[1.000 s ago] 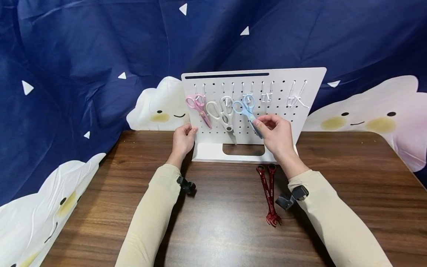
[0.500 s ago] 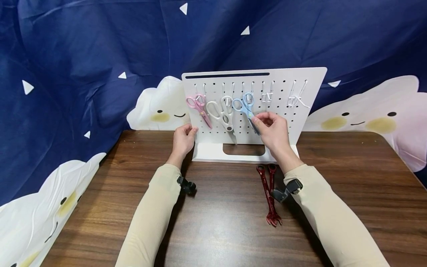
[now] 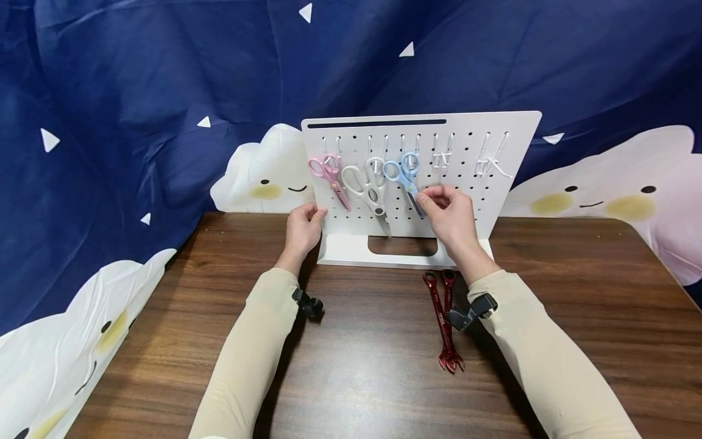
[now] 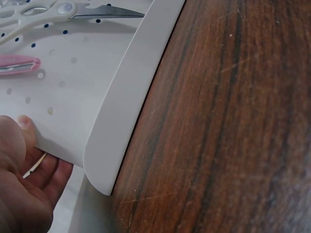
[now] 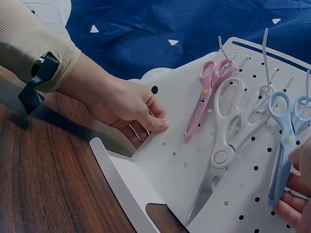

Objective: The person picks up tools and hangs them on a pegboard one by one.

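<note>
A white pegboard (image 3: 460, 201) stands upright on the table, with its left edge gripped by my left hand (image 3: 303, 230). In the left wrist view the left hand's thumb (image 4: 26, 128) lies on the front and the fingers go behind. Blue scissors (image 3: 404, 174) hang by one handle loop at a hook. My right hand (image 3: 452, 216) holds them near the blades, thumb in front and fingers behind, as the right wrist view shows. White kitchen scissors (image 5: 224, 141) and smaller pink scissors (image 5: 203, 97) hang to their left.
Two red wrenches (image 3: 441, 323) lie on the brown wooden table (image 3: 362, 347), below the right forearm. Further white hooks (image 3: 441, 160) stick out on the board's right part. A blue curtain (image 3: 164, 91) with cloud faces hangs behind.
My right hand has shifted slightly left, and the blue scissors' lower end has swung left with it, now steeper. The left hand stays on the board's edge.
</note>
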### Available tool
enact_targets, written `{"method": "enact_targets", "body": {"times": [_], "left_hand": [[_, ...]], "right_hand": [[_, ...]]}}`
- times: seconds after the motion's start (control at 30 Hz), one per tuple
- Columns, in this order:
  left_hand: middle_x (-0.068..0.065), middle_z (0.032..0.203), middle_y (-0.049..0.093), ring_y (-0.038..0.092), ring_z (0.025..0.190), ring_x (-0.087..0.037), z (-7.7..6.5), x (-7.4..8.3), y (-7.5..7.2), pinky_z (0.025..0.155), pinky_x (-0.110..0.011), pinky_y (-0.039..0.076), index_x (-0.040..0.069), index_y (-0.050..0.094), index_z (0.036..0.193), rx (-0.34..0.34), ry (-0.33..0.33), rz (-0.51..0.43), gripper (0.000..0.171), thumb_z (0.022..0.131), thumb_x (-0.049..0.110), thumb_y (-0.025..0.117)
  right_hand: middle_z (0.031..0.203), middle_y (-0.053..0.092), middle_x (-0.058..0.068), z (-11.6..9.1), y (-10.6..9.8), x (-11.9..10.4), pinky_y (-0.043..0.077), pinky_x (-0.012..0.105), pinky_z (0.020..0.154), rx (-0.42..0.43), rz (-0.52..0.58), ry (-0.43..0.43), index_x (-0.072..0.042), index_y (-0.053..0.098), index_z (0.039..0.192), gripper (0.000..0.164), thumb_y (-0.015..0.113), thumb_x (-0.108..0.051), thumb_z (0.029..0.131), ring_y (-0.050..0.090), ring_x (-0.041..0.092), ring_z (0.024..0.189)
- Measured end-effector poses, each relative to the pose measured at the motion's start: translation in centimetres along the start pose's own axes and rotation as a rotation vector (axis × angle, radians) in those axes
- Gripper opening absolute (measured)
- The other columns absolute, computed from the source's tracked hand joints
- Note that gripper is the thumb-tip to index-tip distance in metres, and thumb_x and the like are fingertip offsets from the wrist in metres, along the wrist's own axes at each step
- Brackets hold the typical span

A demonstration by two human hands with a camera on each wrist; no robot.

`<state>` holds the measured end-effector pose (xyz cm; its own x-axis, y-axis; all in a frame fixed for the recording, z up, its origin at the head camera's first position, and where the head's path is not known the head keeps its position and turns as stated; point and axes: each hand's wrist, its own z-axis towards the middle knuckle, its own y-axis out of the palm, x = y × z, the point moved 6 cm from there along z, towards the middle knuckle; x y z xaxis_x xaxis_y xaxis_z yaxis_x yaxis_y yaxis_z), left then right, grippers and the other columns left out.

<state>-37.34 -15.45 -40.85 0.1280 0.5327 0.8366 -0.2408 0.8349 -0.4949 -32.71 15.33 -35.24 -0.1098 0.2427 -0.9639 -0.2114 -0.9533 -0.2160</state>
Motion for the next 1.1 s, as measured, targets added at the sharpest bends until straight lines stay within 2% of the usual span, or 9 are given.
{"method": "enact_targets", "body": {"times": [0.13, 0.33, 0.43, 0.6, 0.77, 0.87, 1.0, 1.1], "left_hand": [[-0.021, 0.107, 0.078, 0.063, 0.098, -0.028, 0.0, 0.0, 0.0, 0.093, -0.043, 0.049, -0.003, 0.077, 0.106, -0.004, -0.007, -0.003, 0.024, 0.108, 0.018, 0.067], [-0.021, 0.107, 0.078, 0.063, 0.098, -0.028, 0.1, -0.1, 0.1, 0.094, -0.044, 0.050, -0.003, 0.077, 0.106, -0.003, -0.011, 0.001, 0.024, 0.109, 0.019, 0.066], [-0.021, 0.107, 0.078, 0.064, 0.099, -0.029, 0.1, -0.1, 0.1, 0.094, -0.045, 0.050, -0.003, 0.077, 0.106, -0.002, -0.005, 0.005, 0.024, 0.108, 0.019, 0.067], [-0.021, 0.107, 0.079, 0.064, 0.100, -0.029, 0.0, 0.0, 0.1, 0.095, -0.045, 0.050, -0.003, 0.077, 0.106, -0.003, -0.003, 0.004, 0.024, 0.108, 0.019, 0.067], [-0.022, 0.107, 0.079, 0.064, 0.099, -0.029, 0.0, 0.1, 0.2, 0.093, -0.043, 0.050, -0.003, 0.077, 0.106, -0.008, -0.001, 0.000, 0.025, 0.108, 0.019, 0.067], [-0.022, 0.106, 0.079, 0.063, 0.097, -0.029, 0.0, 0.1, 0.2, 0.091, -0.041, 0.049, -0.003, 0.078, 0.105, 0.000, 0.001, -0.008, 0.025, 0.108, 0.019, 0.067], [-0.021, 0.107, 0.079, 0.062, 0.096, -0.028, -0.1, -0.1, 0.2, 0.089, -0.039, 0.047, -0.003, 0.078, 0.107, 0.022, -0.004, -0.011, 0.024, 0.108, 0.019, 0.067], [-0.021, 0.109, 0.080, 0.063, 0.098, -0.028, -0.1, -0.1, 0.2, 0.091, -0.041, 0.049, -0.002, 0.079, 0.109, 0.027, -0.002, -0.006, 0.023, 0.108, 0.018, 0.067]], "right_hand": [[0.089, 0.067, -0.015, -0.1, 0.1, 0.2, 0.048, 0.017, 0.075, -0.003, -0.006, -0.004, 0.005, 0.071, 0.119, 0.025, 0.068, -0.015, 0.105, 0.061, 0.000, 0.086], [0.114, 0.074, 0.012, -0.2, 0.1, 0.5, 0.049, 0.015, 0.079, 0.004, -0.010, -0.003, 0.006, 0.072, 0.122, 0.026, 0.066, -0.013, 0.105, 0.063, -0.003, 0.088], [0.124, 0.075, 0.020, -0.3, -0.1, 0.6, 0.050, 0.015, 0.081, 0.016, -0.013, -0.012, 0.004, 0.074, 0.122, 0.026, 0.066, -0.014, 0.106, 0.065, -0.003, 0.091], [0.128, 0.076, 0.020, -0.6, -0.5, 0.6, 0.050, 0.014, 0.086, 0.030, -0.023, -0.031, 0.002, 0.076, 0.123, 0.026, 0.065, -0.014, 0.106, 0.066, -0.006, 0.094], [0.125, 0.078, 0.020, -1.2, -1.3, 0.8, 0.052, 0.012, 0.090, 0.040, 0.008, -0.053, 0.006, 0.075, 0.121, 0.026, 0.065, -0.012, 0.106, 0.069, -0.007, 0.095], [0.114, 0.081, 0.011, -1.7, -1.8, 0.8, 0.053, 0.011, 0.090, 0.030, 0.017, -0.072, 0.008, 0.075, 0.120, 0.025, 0.065, -0.011, 0.106, 0.070, -0.006, 0.094], [0.100, 0.079, -0.008, -2.6, -2.5, 0.8, 0.053, 0.010, 0.088, 0.003, -0.009, -0.096, 0.008, 0.075, 0.119, 0.025, 0.067, -0.012, 0.106, 0.070, -0.007, 0.092], [0.101, 0.080, -0.006, -3.3, -3.0, 0.8, 0.053, 0.010, 0.087, -0.012, -0.043, -0.110, 0.007, 0.076, 0.118, 0.025, 0.067, -0.014, 0.106, 0.070, -0.007, 0.092]]}}
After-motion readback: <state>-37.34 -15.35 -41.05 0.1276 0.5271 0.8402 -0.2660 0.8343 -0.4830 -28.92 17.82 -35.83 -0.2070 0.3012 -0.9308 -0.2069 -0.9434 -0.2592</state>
